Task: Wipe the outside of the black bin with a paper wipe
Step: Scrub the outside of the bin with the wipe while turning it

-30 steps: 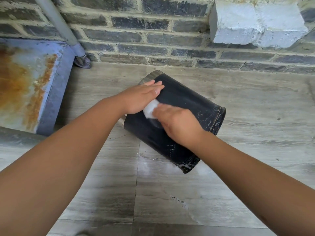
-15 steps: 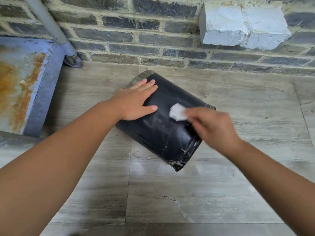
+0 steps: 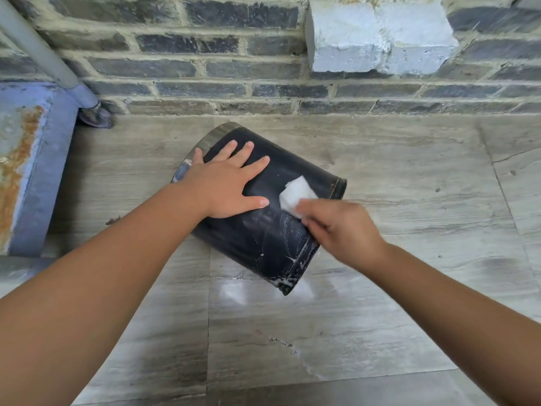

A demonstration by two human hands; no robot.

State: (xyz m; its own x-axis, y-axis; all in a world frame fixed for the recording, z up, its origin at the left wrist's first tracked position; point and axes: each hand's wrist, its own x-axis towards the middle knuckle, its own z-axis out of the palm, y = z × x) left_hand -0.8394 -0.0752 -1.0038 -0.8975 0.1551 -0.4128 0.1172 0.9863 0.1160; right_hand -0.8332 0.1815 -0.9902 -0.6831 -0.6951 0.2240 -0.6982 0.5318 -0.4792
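Bin (image 3: 257, 230) on its side on the floor (image 3: 380, 317), metal rim toward the wall (image 3: 263, 68), base toward the camera. Left hand (image 3: 225, 183) flat and spread on the upper side, fingers wider apart than 0.5 s ago. Right hand (image 3: 342, 227) pinches the wipe (image 3: 295, 194) against the bin near its base edge, about where it was then; 1 s ago it was mid-body beside the left hand. Wet streaks on the side by the base. Open floor right and front; rusty blue panel (image 3: 26, 165) and pipe (image 3: 38, 51) to the left, well apart.
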